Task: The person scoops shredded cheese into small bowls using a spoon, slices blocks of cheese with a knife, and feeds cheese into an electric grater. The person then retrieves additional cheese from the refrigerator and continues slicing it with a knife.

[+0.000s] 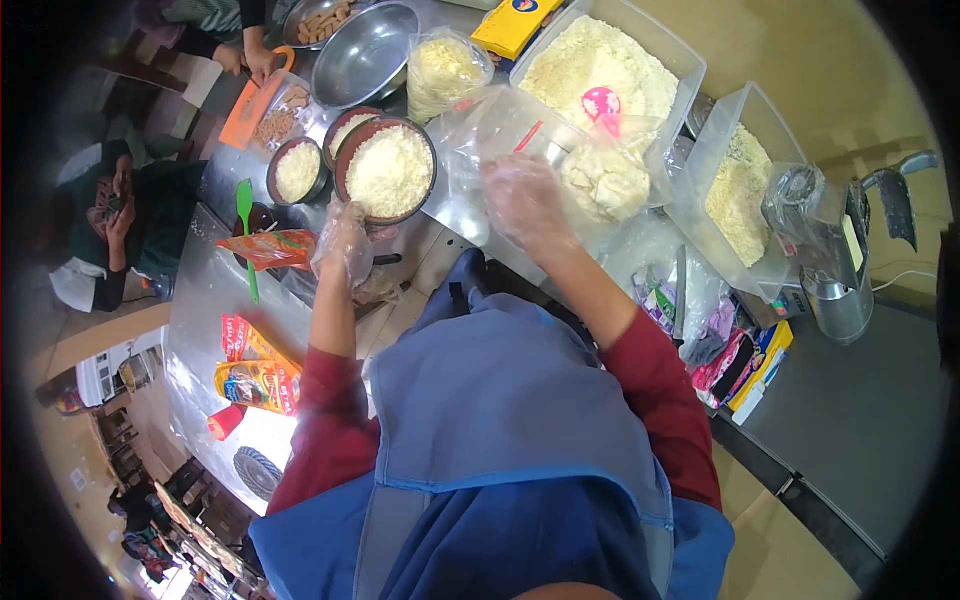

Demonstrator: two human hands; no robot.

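1. In the upper left of the frame, a co-worker's hand [260, 64] is at an orange cutting board [246, 116], with brown pieces beside it.
2. At left, a green spatula [246, 215] lies on the metal worktop [196, 300], near an open orange packet [272, 248].
3. Left of centre, the left hand [343, 245], in a clear plastic glove, grips the lower left rim of a dark round pan [430, 198]; its forearm runs nearly straight up the frame from a maroon sleeve.
4. The pan sits at upper centre-left, partly over the gap between the work surfaces, filled with white crumbly food [388, 170]. Two smaller filled pans [297, 170] stand just beside it.
5. At upper centre, the gloved right hand [525, 200] is raised above a clear plastic sheet [476, 135], its forearm slanting up and left; blur hides whether the fingers are open or closed.
6. Right of that hand, a pale mass [605, 185] sits in clear plastic.
7. At upper right, a plastic tub [690, 72] holds pale crumbs and a pink scoop [601, 103].
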